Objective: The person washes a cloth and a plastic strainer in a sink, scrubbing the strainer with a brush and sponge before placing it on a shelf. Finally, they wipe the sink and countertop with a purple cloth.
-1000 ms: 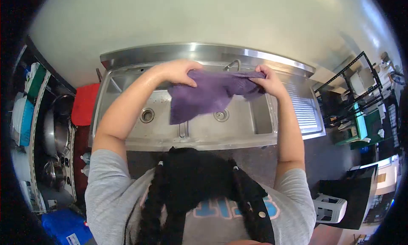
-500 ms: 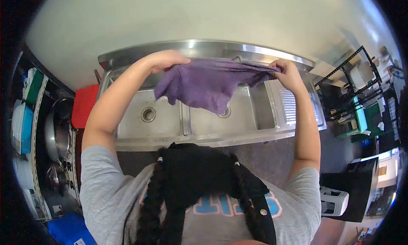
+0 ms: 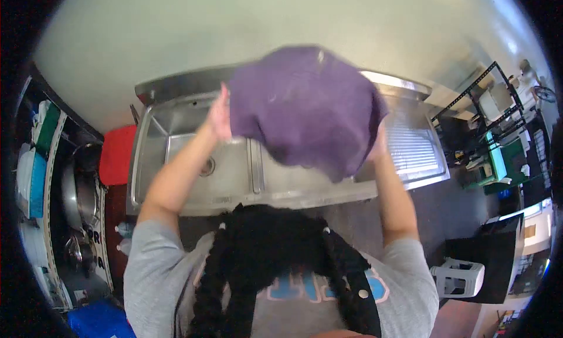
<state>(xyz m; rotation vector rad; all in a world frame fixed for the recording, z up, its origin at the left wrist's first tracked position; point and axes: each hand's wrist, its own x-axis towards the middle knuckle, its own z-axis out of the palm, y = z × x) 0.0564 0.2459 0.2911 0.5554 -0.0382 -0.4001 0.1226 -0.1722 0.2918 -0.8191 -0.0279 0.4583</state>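
Note:
A purple cloth (image 3: 305,106) billows out in front of me, smeared by motion, above the double-basin steel sink (image 3: 256,168). At its left edge is my left hand (image 3: 221,116), closed on the fabric, with the fingers partly behind it. My right hand (image 3: 380,143) grips the opposite side; the cloth covers most of its fingers. Much of the right basin lies hidden behind the cloth, while the drain (image 3: 207,167) of the left basin shows beside my left forearm.
A ridged drainboard (image 3: 410,150) adjoins the sink on the right. To the left are a red plastic item (image 3: 117,155) and a shelf with metal pots (image 3: 79,185). A black rack (image 3: 498,112) stands far right, and a white stool (image 3: 460,277) is lower right.
The purple cloth went from stretched and hanging to spread wide and billowing upward. My hands moved closer together and lower, both still holding it.

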